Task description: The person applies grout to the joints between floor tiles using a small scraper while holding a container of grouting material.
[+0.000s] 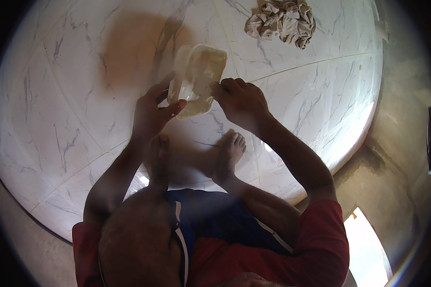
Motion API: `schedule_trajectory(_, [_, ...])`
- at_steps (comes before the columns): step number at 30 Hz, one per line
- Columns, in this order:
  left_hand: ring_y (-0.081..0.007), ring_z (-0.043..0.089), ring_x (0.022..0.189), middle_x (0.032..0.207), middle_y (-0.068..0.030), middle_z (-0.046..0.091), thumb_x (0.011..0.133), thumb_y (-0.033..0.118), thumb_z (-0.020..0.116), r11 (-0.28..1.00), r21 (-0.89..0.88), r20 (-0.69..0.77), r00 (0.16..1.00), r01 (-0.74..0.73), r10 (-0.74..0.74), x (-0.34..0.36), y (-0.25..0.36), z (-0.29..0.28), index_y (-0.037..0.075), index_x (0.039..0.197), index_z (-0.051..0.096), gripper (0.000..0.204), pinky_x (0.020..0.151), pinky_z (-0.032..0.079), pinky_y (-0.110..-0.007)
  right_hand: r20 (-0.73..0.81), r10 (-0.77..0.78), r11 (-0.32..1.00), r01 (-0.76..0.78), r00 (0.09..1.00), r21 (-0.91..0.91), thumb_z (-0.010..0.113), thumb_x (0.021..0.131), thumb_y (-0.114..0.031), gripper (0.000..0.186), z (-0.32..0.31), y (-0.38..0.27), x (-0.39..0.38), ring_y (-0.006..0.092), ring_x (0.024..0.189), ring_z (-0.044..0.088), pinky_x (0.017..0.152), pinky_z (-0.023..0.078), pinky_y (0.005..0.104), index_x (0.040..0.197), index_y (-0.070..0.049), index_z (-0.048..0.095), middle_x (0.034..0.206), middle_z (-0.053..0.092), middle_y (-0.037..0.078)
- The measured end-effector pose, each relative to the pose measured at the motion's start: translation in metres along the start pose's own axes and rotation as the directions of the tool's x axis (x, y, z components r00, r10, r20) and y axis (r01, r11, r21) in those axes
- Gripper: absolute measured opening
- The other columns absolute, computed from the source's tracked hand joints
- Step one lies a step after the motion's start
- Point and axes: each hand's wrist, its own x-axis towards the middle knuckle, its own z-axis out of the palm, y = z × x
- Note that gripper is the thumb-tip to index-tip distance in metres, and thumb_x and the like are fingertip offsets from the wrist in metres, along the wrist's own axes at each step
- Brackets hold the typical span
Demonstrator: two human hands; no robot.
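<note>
Gripping a tub by both sides, long axis pointing away, left hand half-open, right hand curled

From one head-worn fisheye camera, we look steeply down, over the blue shorts, onto the left hand, right hand and marble-patterned tile floor at close range.

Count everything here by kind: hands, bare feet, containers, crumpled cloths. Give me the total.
Hands: 2 (left hand, right hand)
Bare feet: 2 (left foot, right foot)
Containers: 1 (pale container)
Crumpled cloths: 1 (greyish-beige cloth)
Total: 6
</note>
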Motion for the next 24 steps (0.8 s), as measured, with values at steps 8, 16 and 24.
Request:
schedule_trajectory(8, [-0.0247,0.061,0.129,0.136,-0.0183,0.065,0.089,0.009,0.081,0.997,-0.053,-0.045,0.998,-0.050,0.047,0.003,-0.014,-0.005,0.001,0.156,0.043,0.077,0.107,0.050,-0.036,-0.160,0.023,0.987,0.003,0.987,0.163,0.075,0.088,-0.015,0.029,-0.012,0.046,-0.038,0.0250,0.090,0.070,0.076,0.057,0.0404,0.116,-0.013,0.072,0.099,0.070,0.005])
schedule_trajectory(16, [-0.0204,0.062,0.126,0.137,-0.0153,0.065,0.090,0.014,0.082,1.000,0.014,-0.066,0.998,-0.015,0.016,0.007,-0.010,-0.006,0.002,0.155,0.045,0.076,0.103,0.051,-0.033,-0.190,0.049,0.999,-0.049,0.981,0.008,0.078,0.086,-0.014,0.035,0.024,0.119,-0.047,0.0220,0.095,0.066,0.083,0.053,0.0397,0.121,-0.020,0.073,0.107,0.071,-0.002])
schedule_trajectory(24, [-0.0194,0.063,0.124,0.136,-0.0154,0.066,0.090,0.016,0.082,1.000,-0.020,-0.102,0.995,-0.018,0.015,0.002,-0.015,-0.011,0.002,0.156,0.043,0.078,0.103,0.051,-0.032,-0.164,0.002,0.999,-0.010,0.986,-0.053,0.076,0.086,-0.012,0.034,0.015,0.139,-0.059,0.0212,0.099,0.064,0.086,0.053,0.0396,0.119,-0.020,0.073,0.109,0.069,-0.004])
